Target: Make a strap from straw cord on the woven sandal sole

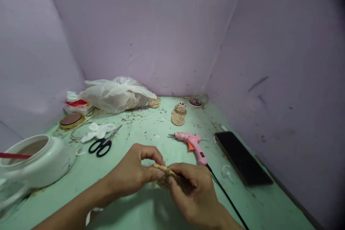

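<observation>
Straw-brown and pale along its upper edge, the woven piece is raised above the green table, at the near middle, between both hands. The left hand pinches its left end between thumb and forefinger, while the right hand grips the other end, fingers curled behind and thumb pressed on the near side; the two-sided hold probably keeps so small a thing from twisting. Just beyond, the glue gun lies on its side, a small light glowing on it. Its handle points towards the right hand, seemingly for an easy pick-up, and its nozzle points left, clear of the fingers. The cord runs down past the right wrist, which likely leaves the middle free. Farther back, a little straw slipper lies in plain sight, perhaps as a pattern to match. The scissors rest closed on the left, near the pot, and the phone lies flat near the right wall, apparently out of the way.
</observation>
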The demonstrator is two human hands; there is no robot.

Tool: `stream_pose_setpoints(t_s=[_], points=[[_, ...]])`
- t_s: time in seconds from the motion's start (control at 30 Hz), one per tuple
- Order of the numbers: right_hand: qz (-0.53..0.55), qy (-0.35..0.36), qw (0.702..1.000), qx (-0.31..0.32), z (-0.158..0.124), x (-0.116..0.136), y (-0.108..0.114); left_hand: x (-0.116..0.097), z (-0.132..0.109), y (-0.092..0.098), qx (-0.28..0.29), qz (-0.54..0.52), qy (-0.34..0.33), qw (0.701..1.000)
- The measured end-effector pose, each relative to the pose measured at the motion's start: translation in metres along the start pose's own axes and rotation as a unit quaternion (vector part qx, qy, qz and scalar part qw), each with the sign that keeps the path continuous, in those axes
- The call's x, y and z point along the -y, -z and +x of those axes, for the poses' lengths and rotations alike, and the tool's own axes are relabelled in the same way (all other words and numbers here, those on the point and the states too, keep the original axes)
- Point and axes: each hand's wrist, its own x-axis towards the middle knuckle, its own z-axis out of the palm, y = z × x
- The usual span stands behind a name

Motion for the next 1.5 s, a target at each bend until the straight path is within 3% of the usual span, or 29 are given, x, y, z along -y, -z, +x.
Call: stream_pose_setpoints(t_s=[0.17, 0.43, 0.6, 0.9, 1.1, 1.27, 1.5], points=[[0.03, -0.062, 0.995, -0.071, 0.0, -0.002, -0.003, 0.005, 0.003, -0.009, -0.007, -0.089, 0.035, 0.995], [0.103, -0.103, 0.982, -0.118, -0.004, -0.004, -0.011, 0.007, 0.003, -0.016, -0.028, -0.165, 0.052, 0.984], [0.058, -0.035, 0.995, -0.066, -0.001, -0.004, -0.005, 0.005, 0.002, -0.016, -0.055, -0.145, 0.049, 0.987], [0.102, -0.123, 0.984, -0.078, 0.005, -0.002, 0.003, 0.009, 0.003, -0.016, -0.015, -0.15, 0.049, 0.987], [0.123, -0.113, 0.983, -0.073, 0.006, -0.005, 0.003, 0.005, -0.003, -0.025, -0.085, -0.065, 0.048, 0.993], [0.074, -0.119, 0.986, -0.086, 0.007, -0.003, 0.001, 0.003, -0.009, -0.033, -0.111, -0.051, 0.041, 0.992], [0.094, -0.117, 0.986, -0.065, 0.008, 0.001, 0.003, 0.005, -0.011, -0.036, -0.127, -0.002, 0.022, 0.992]])
